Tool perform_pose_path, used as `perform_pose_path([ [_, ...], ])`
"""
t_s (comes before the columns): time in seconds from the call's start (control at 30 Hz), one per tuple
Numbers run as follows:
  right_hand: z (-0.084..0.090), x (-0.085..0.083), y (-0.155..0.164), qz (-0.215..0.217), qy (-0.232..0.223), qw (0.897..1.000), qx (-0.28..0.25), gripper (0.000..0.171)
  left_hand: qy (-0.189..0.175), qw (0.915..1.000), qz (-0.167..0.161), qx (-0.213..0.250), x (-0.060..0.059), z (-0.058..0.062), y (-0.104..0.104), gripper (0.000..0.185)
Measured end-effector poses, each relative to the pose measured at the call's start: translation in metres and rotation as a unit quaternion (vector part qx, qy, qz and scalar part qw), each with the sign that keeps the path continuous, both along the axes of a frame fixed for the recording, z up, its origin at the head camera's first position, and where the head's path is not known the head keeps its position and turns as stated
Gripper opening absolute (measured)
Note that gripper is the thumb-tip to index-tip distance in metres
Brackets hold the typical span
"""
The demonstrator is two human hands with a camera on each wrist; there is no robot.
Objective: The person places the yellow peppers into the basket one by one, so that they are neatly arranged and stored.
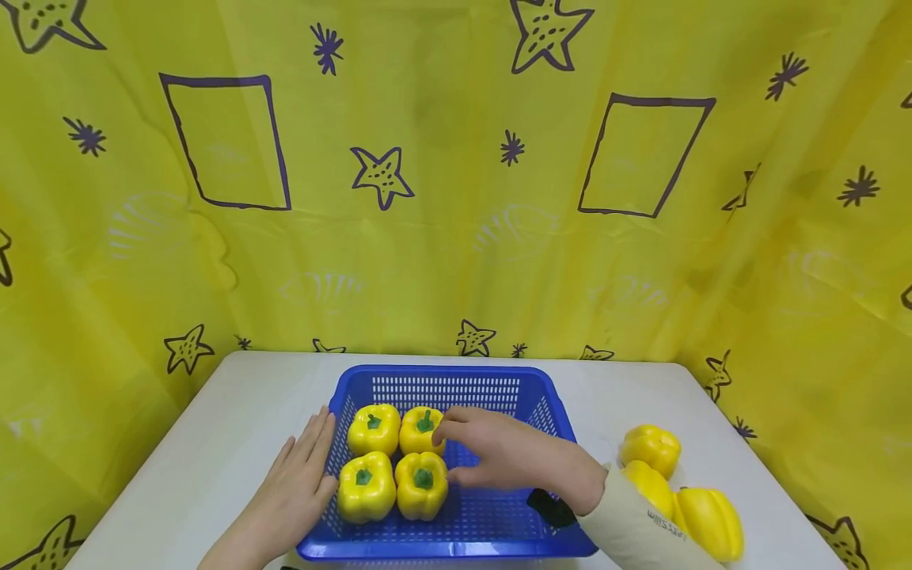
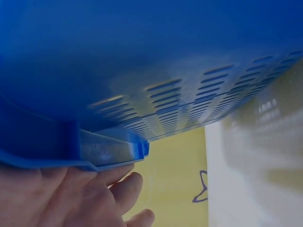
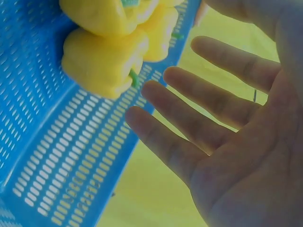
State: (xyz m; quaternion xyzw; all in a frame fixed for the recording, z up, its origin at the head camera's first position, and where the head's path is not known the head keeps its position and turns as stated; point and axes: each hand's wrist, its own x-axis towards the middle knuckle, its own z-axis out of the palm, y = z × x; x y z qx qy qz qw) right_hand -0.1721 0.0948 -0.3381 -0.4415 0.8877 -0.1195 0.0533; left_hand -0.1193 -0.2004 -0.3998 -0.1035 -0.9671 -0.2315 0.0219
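Note:
A blue perforated plastic basket (image 1: 445, 548) stands on the white table, with several yellow bell peppers, green stems up, grouped in its left half. Along the basket's left rim lies my left hand (image 1: 295, 479), fingers straight; the left wrist view has those fingers (image 2: 90, 189) at the rim beside the outer wall. Inside the basket's outline, my right hand (image 1: 513, 447) hovers with parted fingers just right of the front right bell pepper (image 1: 408, 497) and the rear right bell pepper (image 1: 413, 437). In the right wrist view its palm (image 3: 255, 161) holds nothing.
Three more yellow bell peppers (image 1: 654, 448) lie on the table (image 1: 606, 396) right of the basket, partly behind my right sleeve (image 1: 634, 522). A dark object (image 1: 550, 508) shows below my right wrist. A yellow patterned curtain (image 1: 456, 261) hangs around the table.

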Motion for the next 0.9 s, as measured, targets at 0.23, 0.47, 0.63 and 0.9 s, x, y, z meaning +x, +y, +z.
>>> perform_pose_path([
  [0.23, 0.003, 0.001, 0.019, -0.025, -0.007, 0.999, -0.018, 0.032, 0.004, 1.0000, -0.001, 0.003, 0.000, 0.000, 0.000, 0.070],
  [0.47, 0.003, 0.005, 0.041, -0.066, -0.008, 0.997, -0.031, 0.030, 0.011, 0.9999, -0.001, 0.002, 0.000, -0.001, 0.000, 0.070],
  [0.63, 0.004, 0.008, 0.060, -0.092, -0.008, 0.995, -0.045, 0.029, 0.006, 1.0000, -0.001, 0.001, 0.000, -0.001, 0.000, 0.070],
  [0.9, 0.000, 0.015, 0.093, -0.138, 0.000, 0.987, -0.079, 0.028, -0.007, 1.0000, 0.000, -0.005, 0.000, -0.001, 0.000, 0.071],
])
